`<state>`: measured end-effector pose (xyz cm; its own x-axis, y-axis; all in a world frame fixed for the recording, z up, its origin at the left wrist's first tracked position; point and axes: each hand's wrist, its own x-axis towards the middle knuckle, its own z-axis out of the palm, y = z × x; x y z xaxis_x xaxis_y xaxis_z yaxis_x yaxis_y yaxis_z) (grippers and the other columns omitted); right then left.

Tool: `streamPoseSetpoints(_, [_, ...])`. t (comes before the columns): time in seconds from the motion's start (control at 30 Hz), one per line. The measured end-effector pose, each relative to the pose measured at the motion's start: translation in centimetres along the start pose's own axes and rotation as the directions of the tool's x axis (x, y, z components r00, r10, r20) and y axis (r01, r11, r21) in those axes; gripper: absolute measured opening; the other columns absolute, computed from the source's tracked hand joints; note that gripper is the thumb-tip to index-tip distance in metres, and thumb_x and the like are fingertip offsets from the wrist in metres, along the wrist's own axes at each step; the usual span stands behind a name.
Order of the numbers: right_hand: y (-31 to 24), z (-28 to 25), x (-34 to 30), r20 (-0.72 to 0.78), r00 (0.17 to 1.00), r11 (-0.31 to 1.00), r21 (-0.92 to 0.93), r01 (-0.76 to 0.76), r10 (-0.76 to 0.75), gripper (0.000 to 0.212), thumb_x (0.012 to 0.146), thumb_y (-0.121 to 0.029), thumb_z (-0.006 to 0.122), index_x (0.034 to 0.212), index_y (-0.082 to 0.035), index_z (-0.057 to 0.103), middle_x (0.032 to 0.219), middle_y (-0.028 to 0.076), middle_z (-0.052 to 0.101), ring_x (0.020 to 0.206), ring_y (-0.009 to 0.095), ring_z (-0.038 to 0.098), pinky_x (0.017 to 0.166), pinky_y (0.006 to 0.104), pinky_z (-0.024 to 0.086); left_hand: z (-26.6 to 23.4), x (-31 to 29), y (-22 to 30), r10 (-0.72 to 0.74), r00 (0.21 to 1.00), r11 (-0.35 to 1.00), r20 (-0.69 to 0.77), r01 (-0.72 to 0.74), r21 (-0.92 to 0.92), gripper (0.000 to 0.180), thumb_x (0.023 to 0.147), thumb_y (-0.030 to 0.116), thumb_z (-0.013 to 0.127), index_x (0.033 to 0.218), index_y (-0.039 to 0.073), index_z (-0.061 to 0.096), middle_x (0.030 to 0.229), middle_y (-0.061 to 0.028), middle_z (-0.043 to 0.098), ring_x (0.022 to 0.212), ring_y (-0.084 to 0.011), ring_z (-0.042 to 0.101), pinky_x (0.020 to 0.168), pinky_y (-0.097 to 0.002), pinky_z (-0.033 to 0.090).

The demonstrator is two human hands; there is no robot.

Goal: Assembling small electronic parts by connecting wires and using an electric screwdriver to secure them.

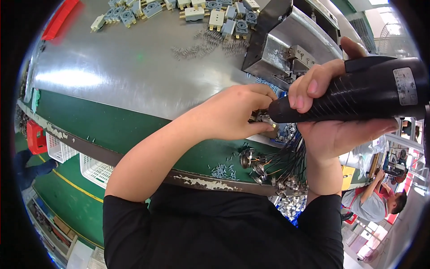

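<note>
My right hand [329,134] is wrapped around a black electric screwdriver [367,92] with a ribbed grip, held almost level with its narrow end toward the left. Just beyond that end, my left hand [230,110] is closed, thumb and fingers pinching a small metal part [265,119] with a brass-coloured edge. Fingers and the screwdriver hide most of this part. Below my hands, black wires [293,148] run down to round metal pieces [258,168] at the bench edge. Small screws [264,82] lie just past my left fingers.
Grey-and-white switch-like blocks [217,19] and coil springs [210,42] lie on the metal bench top [112,58]. A metal box-shaped fixture [277,45] stands at the back right. Loose screws [222,171] lie on the green mat [130,121]. Another person [371,201] works at right.
</note>
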<state>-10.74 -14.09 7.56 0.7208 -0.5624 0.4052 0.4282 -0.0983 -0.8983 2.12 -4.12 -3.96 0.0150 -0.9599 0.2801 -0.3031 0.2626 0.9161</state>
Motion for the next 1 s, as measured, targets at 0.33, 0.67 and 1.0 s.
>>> streamPoseSetpoints(0.33, [2.7,-1.4,0.3,0.167,0.982,0.992,0.104,0.068,-0.084,0.119,0.075,-0.102,0.042,0.145,-0.006,0.045,0.086,0.007,0.057,0.061,0.017,0.056,0.059,0.0334,0.048,0.2,0.0,-0.3,0.02,0.999,0.999,-0.035,-0.021,-0.025,0.03,0.083,0.017,0.084,0.106,0.001,0.074,0.114,-0.0107,0.071,0.09,-0.0308,0.071,0.079,-0.0396,0.058])
streamPoseSetpoints(0.67, [3.5,-1.5,-0.1,0.272,0.952,0.989,0.09,0.119,-0.14,0.118,0.071,-0.105,0.04,0.136,-0.006,0.047,0.084,0.006,0.057,0.061,0.017,0.056,0.058,0.0334,0.049,0.2,-0.3,-0.3,0.065,0.997,0.997,-0.046,-0.067,-0.04,0.029,0.081,0.013,0.085,0.104,0.0,0.073,0.107,-0.0112,0.07,0.091,-0.0314,0.07,0.078,-0.0389,0.058])
streamPoseSetpoints(1.0, [0.8,0.7,0.0,0.039,0.98,0.965,-0.186,-0.185,0.195,0.136,0.073,-0.106,0.042,0.148,0.008,0.039,0.081,0.011,0.061,0.059,0.023,0.06,0.059,0.036,0.051,-0.3,-0.1,0.5,0.006,1.0,0.995,0.007,-0.006,-0.101,0.03,0.082,0.013,0.084,0.107,-0.001,0.074,0.112,-0.0148,0.071,0.102,-0.0353,0.07,0.087,-0.0404,0.058])
